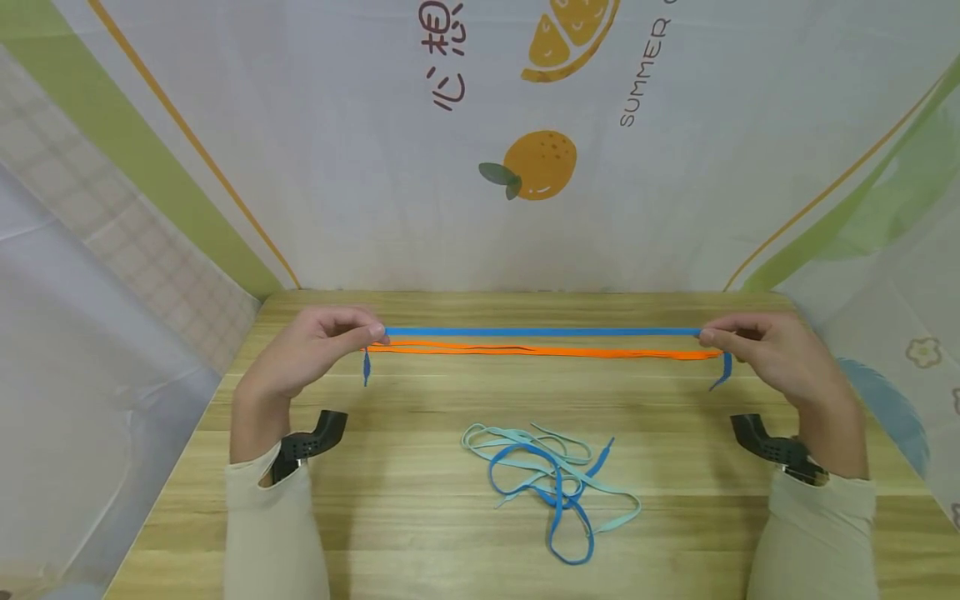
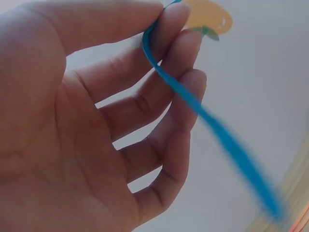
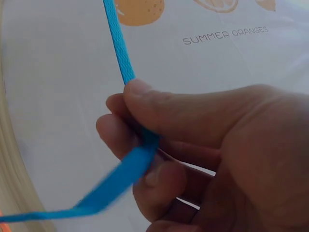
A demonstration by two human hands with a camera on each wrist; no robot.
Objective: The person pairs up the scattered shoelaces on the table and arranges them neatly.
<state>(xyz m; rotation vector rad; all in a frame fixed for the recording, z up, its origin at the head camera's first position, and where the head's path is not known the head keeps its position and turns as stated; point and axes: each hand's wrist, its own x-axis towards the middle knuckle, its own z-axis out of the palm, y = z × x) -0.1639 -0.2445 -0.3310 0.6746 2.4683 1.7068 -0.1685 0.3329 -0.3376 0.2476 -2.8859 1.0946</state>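
A flat blue shoelace (image 1: 540, 332) is stretched straight between my two hands near the back of the table. My left hand (image 1: 318, 346) pinches it between thumb and index finger, with a short tail hanging below. On the other side my right hand (image 1: 776, 350) pinches it the same way, and another tail dangles there. In the left wrist view the blue lace (image 2: 183, 92) runs down past the fingers, its end blurred. The right wrist view shows the lace (image 3: 118, 43) rising from the thumb tip. Just in front of it, orange laces (image 1: 547, 351) lie side by side across the table.
A loose tangle of a second blue lace (image 1: 557, 492) and a pale green lace (image 1: 615, 492) lies mid-table towards me. Behind the wooden table (image 1: 420, 533) hangs a white cloth (image 1: 375, 183) printed with oranges. Black camera mounts (image 1: 318, 437) sit at both wrists.
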